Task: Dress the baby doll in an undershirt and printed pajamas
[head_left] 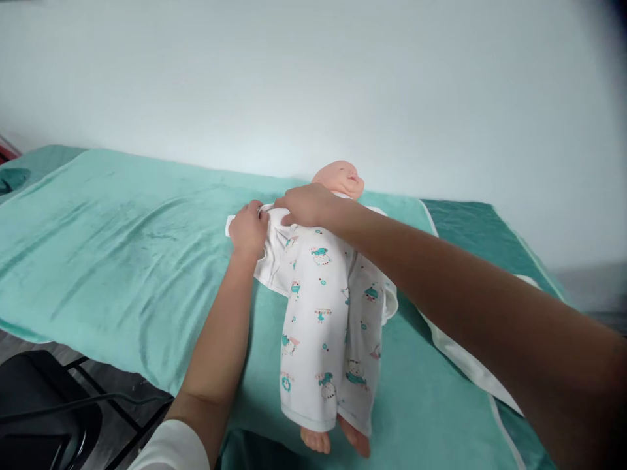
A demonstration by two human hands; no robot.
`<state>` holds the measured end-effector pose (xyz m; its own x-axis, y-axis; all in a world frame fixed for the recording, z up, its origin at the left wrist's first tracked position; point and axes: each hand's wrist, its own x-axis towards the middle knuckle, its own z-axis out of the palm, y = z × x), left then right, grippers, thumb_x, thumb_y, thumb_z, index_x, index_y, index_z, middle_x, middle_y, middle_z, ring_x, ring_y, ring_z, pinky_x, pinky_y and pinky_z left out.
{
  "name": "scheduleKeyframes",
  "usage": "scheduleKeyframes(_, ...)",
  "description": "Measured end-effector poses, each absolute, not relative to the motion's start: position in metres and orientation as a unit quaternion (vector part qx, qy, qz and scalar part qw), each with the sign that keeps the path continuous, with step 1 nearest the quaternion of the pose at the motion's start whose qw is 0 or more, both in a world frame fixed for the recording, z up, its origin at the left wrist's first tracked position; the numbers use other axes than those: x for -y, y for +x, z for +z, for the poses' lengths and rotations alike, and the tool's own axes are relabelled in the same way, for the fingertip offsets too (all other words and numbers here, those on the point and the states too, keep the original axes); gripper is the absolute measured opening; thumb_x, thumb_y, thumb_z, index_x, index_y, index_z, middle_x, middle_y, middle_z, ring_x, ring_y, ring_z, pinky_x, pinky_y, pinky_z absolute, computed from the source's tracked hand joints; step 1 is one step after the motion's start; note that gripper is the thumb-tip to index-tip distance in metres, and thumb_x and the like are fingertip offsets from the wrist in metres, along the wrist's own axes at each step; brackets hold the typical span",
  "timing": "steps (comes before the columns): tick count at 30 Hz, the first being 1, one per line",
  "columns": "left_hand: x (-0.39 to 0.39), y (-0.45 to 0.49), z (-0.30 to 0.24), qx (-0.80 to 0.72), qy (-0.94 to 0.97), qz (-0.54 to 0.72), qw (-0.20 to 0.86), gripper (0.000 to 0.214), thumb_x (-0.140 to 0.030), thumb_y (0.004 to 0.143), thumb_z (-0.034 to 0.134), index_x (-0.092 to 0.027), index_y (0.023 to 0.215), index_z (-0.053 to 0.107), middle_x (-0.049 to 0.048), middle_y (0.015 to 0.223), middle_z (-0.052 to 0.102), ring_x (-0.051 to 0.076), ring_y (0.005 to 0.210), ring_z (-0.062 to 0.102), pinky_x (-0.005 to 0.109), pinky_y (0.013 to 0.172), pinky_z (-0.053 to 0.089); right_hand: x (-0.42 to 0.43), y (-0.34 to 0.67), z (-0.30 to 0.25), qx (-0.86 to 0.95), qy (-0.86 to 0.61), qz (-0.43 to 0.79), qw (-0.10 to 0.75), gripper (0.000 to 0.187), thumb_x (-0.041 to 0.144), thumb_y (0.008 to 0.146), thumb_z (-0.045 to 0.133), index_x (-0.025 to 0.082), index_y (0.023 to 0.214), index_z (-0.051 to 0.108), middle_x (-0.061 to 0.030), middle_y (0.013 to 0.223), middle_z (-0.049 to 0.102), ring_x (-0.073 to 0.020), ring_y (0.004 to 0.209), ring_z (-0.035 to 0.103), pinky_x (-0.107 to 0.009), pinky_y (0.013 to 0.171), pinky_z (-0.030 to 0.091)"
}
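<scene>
Nearest, my bare right forearm (455, 281) lay across the pink plastic doll (336, 175) mid-view; I couldn't tell if my right hand (307, 203) gripped. At nine o'clock, my left hand (249, 230) clutched white cloth (275, 261), apparently to tauten it.

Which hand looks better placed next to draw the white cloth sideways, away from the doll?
Probably the left: the left hand is curled on the white cloth, out to one side of the doll, while the right hand is closer in, near its head.
</scene>
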<state>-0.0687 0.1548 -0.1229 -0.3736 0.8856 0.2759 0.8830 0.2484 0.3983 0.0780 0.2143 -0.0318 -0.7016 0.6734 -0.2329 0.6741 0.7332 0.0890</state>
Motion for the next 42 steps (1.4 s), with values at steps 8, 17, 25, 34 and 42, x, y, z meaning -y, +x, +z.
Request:
scheduleKeyframes(8, -0.145, -0.079, -0.127, -0.813, 0.549, 0.189, 0.045, 0.032, -0.023, 0.099, 0.041, -0.032, 0.118, 0.065, 0.0068, 0.113, 0.074, 0.027, 0.106, 0.068, 0.035, 0.079, 0.045, -0.21, 0.117, 0.001, -0.903, 0.421, 0.024, 0.078, 0.024, 0.04, 0.096, 0.058, 0.026, 0.108, 0.072, -0.0073, 0.103, 0.071, -0.0259, 0.088, 0.066, -0.037, 0.077, 0.04)
scheduleKeyframes(17, -0.147, -0.067, -0.122, -0.771, 0.608, 0.185, -0.05, 0.025, -0.02, 0.096, 0.048, -0.024, 0.117, 0.061, 0.0109, 0.122, 0.068, 0.032, 0.123, 0.056, 0.045, 0.099, 0.044, -0.207, 0.09, -0.029, -0.924, 0.379, -0.008, 0.047, 0.031, 0.037, 0.095, 0.057, 0.027, 0.123, 0.067, -0.0084, 0.113, 0.071, -0.0263, 0.098, 0.065, -0.033, 0.073, 0.041)
scheduleKeyframes(25, -0.155, -0.066, -0.129, -0.745, 0.647, 0.158, -0.042, 0.024, -0.02, 0.094, 0.052, -0.023, 0.117, 0.057, 0.0102, 0.123, 0.067, 0.031, 0.122, 0.055, 0.045, 0.101, 0.044, -0.203, 0.086, -0.039, -0.908, 0.41, -0.08, 0.039, 0.041, 0.032, 0.096, 0.058, 0.016, 0.133, 0.06, -0.0172, 0.132, 0.067, -0.0334, 0.115, 0.065, -0.042, 0.089, 0.051)
scheduleKeyframes(34, -0.156, -0.065, -0.129, -0.767, 0.625, 0.135, -0.055, 0.022, -0.023, 0.095, 0.05, -0.023, 0.115, 0.057, 0.0107, 0.121, 0.067, 0.031, 0.117, 0.058, 0.046, 0.097, 0.046, -0.182, 0.198, -0.088, -0.716, 0.547, -0.215, -0.378, 0.038, 0.03, 0.095, 0.045, 0.021, 0.123, 0.068, -0.0094, 0.131, 0.07, -0.0274, 0.121, 0.063, -0.047, 0.108, 0.047)
scheduleKeyframes(42, -0.154, -0.062, -0.127, -0.77, 0.62, 0.136, -0.061, 0.031, -0.03, 0.093, 0.055, -0.026, 0.123, 0.056, 0.0109, 0.128, 0.065, 0.032, 0.121, 0.057, 0.047, 0.101, 0.045, -0.173, 0.241, -0.138, -0.694, 0.643, -0.056, -0.319, 0.047, 0.016, 0.086, 0.043, 0.02, 0.127, 0.066, -0.0146, 0.132, 0.066, -0.0328, 0.121, 0.06, -0.05, 0.104, 0.046)
